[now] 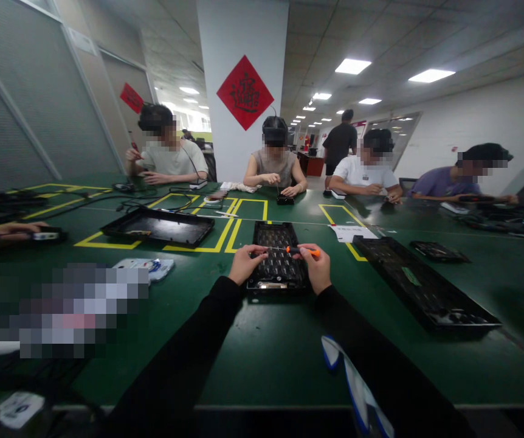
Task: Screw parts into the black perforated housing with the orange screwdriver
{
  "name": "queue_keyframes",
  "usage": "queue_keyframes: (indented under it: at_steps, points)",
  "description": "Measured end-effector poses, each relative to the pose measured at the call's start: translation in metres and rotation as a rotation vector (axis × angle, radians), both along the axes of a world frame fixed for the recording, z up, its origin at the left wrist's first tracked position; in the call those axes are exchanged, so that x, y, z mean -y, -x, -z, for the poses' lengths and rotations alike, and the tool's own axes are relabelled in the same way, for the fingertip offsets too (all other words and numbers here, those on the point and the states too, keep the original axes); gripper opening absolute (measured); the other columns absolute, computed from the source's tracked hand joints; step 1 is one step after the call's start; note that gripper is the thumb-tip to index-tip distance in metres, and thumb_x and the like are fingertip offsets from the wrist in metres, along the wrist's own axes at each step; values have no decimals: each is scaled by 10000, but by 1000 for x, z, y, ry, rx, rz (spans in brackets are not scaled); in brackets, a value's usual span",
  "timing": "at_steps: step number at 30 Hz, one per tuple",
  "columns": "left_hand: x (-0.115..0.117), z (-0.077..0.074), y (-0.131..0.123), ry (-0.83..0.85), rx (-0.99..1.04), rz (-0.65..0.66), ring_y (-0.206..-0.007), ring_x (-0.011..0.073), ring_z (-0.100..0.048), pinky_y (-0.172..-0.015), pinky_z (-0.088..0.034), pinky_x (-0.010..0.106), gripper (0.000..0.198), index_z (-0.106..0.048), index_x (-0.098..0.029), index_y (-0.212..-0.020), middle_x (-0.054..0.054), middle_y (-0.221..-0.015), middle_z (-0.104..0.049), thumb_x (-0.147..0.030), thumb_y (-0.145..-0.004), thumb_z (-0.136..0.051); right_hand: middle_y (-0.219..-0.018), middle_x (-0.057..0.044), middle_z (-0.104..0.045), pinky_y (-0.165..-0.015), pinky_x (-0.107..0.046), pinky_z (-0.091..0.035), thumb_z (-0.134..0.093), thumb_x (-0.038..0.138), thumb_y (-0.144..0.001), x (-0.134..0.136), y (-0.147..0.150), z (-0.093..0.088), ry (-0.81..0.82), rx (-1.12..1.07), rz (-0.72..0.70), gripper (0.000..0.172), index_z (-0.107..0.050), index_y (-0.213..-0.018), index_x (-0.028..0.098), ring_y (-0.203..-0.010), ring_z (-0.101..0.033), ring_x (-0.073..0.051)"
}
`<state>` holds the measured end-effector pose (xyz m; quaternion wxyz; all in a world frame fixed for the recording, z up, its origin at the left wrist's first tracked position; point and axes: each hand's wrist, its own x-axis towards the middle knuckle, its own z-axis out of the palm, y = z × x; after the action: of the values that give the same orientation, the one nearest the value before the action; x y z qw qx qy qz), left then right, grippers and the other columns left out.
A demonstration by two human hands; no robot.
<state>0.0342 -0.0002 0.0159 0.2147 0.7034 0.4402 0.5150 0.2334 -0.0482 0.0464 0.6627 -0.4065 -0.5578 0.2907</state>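
My right hand (315, 266) is closed around the orange and black handle of a screwdriver (305, 250), held nearly level. Its thin shaft points left to the fingertips of my left hand (245, 263). Thumb and forefinger of that left hand are pinched together at the shaft's tip; whatever small thing they may grip is hidden. Directly below both hands, a black casing (276, 283) with rows of slots or raised shapes inside lies on the green table (262, 353). A pale metallic strip (273, 286) shows at its near end.
A shallow black casing (175, 228) lies beyond on the left; a long black one (430, 286) lies right, near a paper sheet (352, 233) and a small black part (439, 250). Several co-workers sit across the table. Another person's hand (20, 231) reaches in from the left. Cables (89, 198) lie far left.
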Motion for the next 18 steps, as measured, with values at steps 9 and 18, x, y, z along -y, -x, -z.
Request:
queue_keyframes:
  at_steps: [9, 18]
  points:
    - [-3, 3, 0, 24, 98, 105, -744, 133, -570, -739, -440, 274, 176, -640, -154, -800, 36, -811, -651, -260, -663, -607, -647, -1, -595, -533, -229, -429, -644, 366, -647, -9, 5, 9, 87, -255, -22, 297, -607, -831, 136, -559, -541, -102]
    - [-3, 3, -2, 128, 172, 189, -764, 151, -616, -777, -457, 303, 282, -596, -140, -903, 53, -789, -668, -256, -649, -632, -704, -74, -657, -590, -274, -484, -562, 435, -716, -3, 9, 5, 81, -20, -91, 374, -627, -888, 110, -587, -596, -137]
